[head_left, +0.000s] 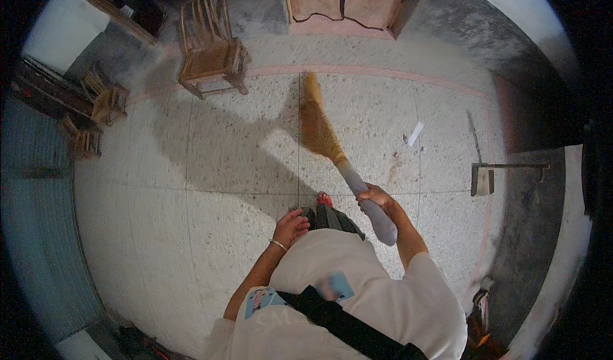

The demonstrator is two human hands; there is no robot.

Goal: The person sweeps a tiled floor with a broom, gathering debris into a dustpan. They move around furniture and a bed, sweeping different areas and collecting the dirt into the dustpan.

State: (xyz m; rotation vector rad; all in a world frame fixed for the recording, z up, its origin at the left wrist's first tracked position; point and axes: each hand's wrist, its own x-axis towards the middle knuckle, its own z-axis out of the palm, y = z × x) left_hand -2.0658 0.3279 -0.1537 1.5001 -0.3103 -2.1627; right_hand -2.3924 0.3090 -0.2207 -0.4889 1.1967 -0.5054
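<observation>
1. Right hand (375, 197): fingers wrapped round the pale grey handle (381, 225) of a broom (322, 133). Grip is below the brush, with the rounded handle end sticking out toward the person's body.
2. Broom: out in front of the person, slanting up and to the left from the hand. Yellow-brown bristles (316, 120) point away toward the far wall. Can't tell if the tip touches the floor (140, 226).
3. Left hand (292, 226): at waist height by the dark trousers (332, 219), fingers loosely bent, well apart from the broom. Can't tell if it touches cloth. Light bracelet (278, 244) on the wrist.
4. Litter: white strip (415, 134) on the pale tiles, right of the bristles, small bits beside it.
5. Dustpan (483, 182): far right, near the dark wall base, well apart from the broom.
6. Chairs: wooden chair (214, 63) upper left; two small chairs, one (110, 105) just beside the other (84, 138), farther left.
7. Pinkish door (348, 2) top centre. Red footwear (325, 199) below the broom.
</observation>
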